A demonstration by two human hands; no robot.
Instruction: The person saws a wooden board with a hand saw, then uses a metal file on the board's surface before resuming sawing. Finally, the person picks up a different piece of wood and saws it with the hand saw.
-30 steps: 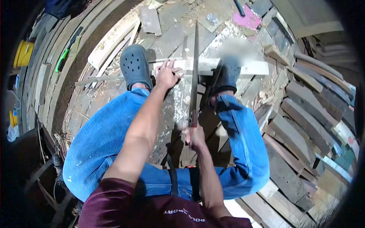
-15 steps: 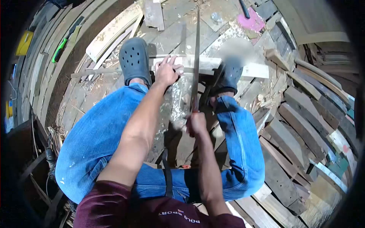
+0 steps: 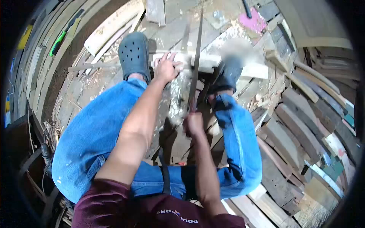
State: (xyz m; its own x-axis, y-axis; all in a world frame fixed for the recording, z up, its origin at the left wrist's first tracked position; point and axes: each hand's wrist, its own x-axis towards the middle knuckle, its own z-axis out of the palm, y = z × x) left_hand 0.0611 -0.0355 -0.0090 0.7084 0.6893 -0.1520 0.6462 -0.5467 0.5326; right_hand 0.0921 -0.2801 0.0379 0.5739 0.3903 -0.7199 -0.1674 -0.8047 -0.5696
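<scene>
A hand saw [image 3: 197,53] points away from me, its long narrow blade crossing a pale wooden board [image 3: 255,71]. The handle is in my right hand [image 3: 194,123], fingers wrapped round it. To the left of the blade, my left hand [image 3: 166,67] rests on the board with its fingers spread toward the far edge. My left clog [image 3: 134,55] stands at the board's left end. The right clog [image 3: 228,74] overlaps the board right of the blade and is partly blurred.
Stacked wood offcuts [image 3: 296,125] fill the right side. Planks line the left, with a green-handled tool [image 3: 57,43] on them. A pink piece [image 3: 253,21] and a dark handle [image 3: 246,8] lie at the far right. Shavings litter the floor.
The saw and right hand have shifted slightly, with the blade a little more tilted. The left hand stays on the board; the whole view has moved slightly.
</scene>
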